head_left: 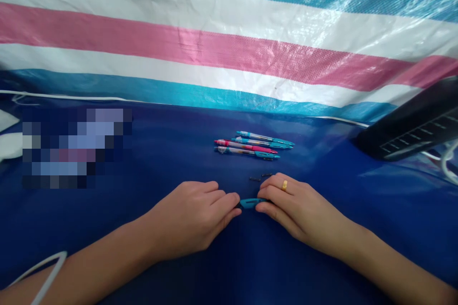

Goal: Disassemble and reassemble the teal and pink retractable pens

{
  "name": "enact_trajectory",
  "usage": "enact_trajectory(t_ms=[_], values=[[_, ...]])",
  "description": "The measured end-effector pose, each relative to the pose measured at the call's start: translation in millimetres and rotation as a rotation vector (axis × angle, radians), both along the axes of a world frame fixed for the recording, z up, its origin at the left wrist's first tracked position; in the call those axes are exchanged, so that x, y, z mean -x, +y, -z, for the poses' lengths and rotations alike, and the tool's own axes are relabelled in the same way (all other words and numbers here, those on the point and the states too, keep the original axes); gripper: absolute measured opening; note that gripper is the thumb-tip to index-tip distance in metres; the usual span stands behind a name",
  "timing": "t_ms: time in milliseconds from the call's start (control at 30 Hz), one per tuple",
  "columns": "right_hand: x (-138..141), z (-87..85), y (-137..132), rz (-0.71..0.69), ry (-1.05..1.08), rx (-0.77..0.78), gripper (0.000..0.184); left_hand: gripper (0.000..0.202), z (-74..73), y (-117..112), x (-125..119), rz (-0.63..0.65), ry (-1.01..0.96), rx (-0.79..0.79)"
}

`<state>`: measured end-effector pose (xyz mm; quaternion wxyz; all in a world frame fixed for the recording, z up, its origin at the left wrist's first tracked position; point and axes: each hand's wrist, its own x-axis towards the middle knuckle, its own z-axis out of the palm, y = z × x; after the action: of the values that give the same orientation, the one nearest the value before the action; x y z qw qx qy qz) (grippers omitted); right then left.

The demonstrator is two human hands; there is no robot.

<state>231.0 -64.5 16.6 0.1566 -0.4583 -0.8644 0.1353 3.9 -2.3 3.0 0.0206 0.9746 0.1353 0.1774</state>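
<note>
Turquoise pen part [248, 203] sits just below and right of the centre of the frame, lying crosswise between the two hands, with a raised oval outline showing on its bare middle. On its left side, the left hand [200, 214] pinches the end between thumb and forefinger, the other fingers curled in toward the palm. On its right side, the right hand [298, 207] grips the other end between thumb and fingers; a gold ring [285, 186] circles one of those fingers. How much of the part the fingertips cover, I cannot tell

Just above the right fingertips lie two small dark pieces [255, 179], too small to make out. Higher up, right of centre, four pens [246, 148] lie close together, roughly parallel: three turquoise and one pink, the pink one second from the bottom. All of this is on a dark blue table surface [171, 152]

A large black object [411, 124] leans in from the right edge, with a white cord [445, 164] beside it. At the lower left, a white cable [53, 269] loops in front of the left forearm. A pixelated patch hides the middle left, and a sheet [229, 43] striped turquoise, white and pink fills the top
</note>
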Motion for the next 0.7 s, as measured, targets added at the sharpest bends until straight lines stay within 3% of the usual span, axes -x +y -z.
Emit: enact_trajectory(t_ms=[367, 700], values=[[-4.5, 3.7, -3.1, 0.021, 0.097, -0.072, 0.012, 0.032, -0.2, -0.5, 0.9, -0.006, 0.022, 0.009], [-4.1, 1.2, -3.3, 0.051, 0.054, -0.046, 0.008, 0.034, -2.8, -1.9, -1.2, -0.041, 0.031, 0.021]])
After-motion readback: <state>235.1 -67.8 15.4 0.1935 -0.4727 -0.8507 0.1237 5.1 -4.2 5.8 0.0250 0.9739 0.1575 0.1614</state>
